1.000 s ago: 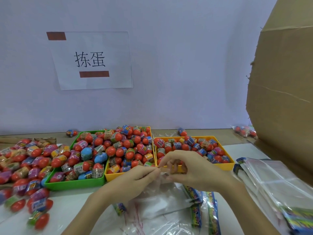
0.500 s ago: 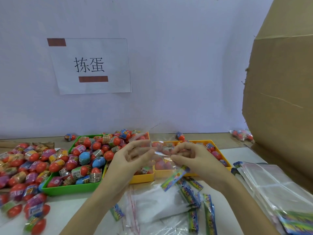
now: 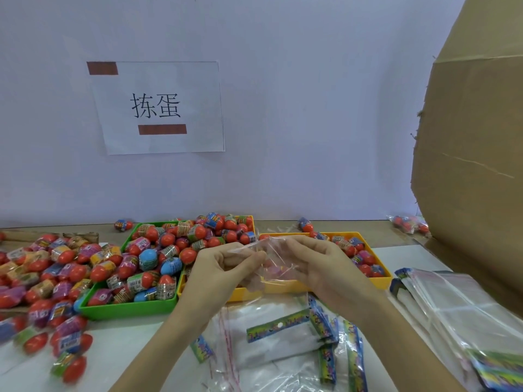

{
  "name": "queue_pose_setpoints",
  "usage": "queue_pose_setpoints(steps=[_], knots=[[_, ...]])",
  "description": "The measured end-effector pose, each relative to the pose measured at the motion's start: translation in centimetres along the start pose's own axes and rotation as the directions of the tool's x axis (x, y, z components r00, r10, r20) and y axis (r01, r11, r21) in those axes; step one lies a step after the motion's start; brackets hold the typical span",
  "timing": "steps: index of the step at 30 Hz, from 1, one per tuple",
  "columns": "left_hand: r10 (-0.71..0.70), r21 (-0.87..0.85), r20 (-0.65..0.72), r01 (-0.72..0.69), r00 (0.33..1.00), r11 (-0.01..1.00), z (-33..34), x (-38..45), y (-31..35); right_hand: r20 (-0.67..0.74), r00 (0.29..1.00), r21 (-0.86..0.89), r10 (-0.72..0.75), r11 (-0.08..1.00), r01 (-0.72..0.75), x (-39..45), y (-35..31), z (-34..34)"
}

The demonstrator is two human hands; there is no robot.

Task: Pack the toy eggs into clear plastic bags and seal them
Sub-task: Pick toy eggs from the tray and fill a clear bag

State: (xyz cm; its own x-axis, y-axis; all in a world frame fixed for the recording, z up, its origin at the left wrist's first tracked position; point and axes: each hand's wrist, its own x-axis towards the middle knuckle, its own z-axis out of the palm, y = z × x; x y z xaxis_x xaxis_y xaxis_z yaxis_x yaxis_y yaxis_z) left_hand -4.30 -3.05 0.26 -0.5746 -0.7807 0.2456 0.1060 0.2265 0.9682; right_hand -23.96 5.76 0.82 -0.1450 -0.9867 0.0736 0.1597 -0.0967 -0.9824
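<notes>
Hands first: my left hand and right hand each pinch the mouth of 1 clear bag, fingers curled on the film, the bag raised above the near edge of the yellow tray.

Step in hand, by my judgement: parting the bag's mouth before any egg goes in. Whether the bag already holds anything I cannot tell; a pinkish patch shows through the film, but it may be eggs behind it. To do this well, I would keep each pinch on only 1 layer of film, draw the 2 sides apart evenly, and keep the mouth facing up so an egg can drop in cleanly. Thin film will cling and slip, so a light rubbing pinch should serve better than a hard squeeze.

Eggs fill the green tray and the yellow tray, with more loose on the surface to the left. They are red at one end, with printed wrap in mixed colours at the other; a few are blue. Spare bags with printed header strips lie flat below my hands.
</notes>
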Motion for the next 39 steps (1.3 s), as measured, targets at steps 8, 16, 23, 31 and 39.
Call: queue_pose_setpoints(steps=[8, 16, 23, 31, 39], knots=[[-0.033, -0.083, -0.015, 0.032, 0.999, 0.996, 0.2, 0.0, -0.4, 0.111, 0.989, 0.303, 0.101, 0.944, -0.131, 0.1, -0.5, 0.7], [-0.042, -0.166, 0.081, 0.056, 0.996, 0.985, 0.4, -0.1, -0.3, -0.024, 1.000, 0.278, -0.013, 0.961, 0.019, 0.1, -0.1, 0.6], [0.019, -0.096, -0.005, -0.020, 1.000, 0.995, 0.2, 0.1, -0.8, -0.219, 0.960, 0.143, -0.173, 0.968, 0.207, -0.2, -0.6, 1.0], [0.229, 0.245, -0.049, -0.210, 0.972, 0.946, 0.5, -0.1, -1.4, -0.340, 0.766, -0.548, -0.546, 0.777, 0.311, -0.2, 0.2, 0.7], [0.383, 0.352, -0.075, -0.335, 0.921, 0.874, 1.1, -0.4, -1.3, 0.096, 0.729, -0.786, -0.678, 0.397, 0.474, 0.0, 0.8, 1.2]])
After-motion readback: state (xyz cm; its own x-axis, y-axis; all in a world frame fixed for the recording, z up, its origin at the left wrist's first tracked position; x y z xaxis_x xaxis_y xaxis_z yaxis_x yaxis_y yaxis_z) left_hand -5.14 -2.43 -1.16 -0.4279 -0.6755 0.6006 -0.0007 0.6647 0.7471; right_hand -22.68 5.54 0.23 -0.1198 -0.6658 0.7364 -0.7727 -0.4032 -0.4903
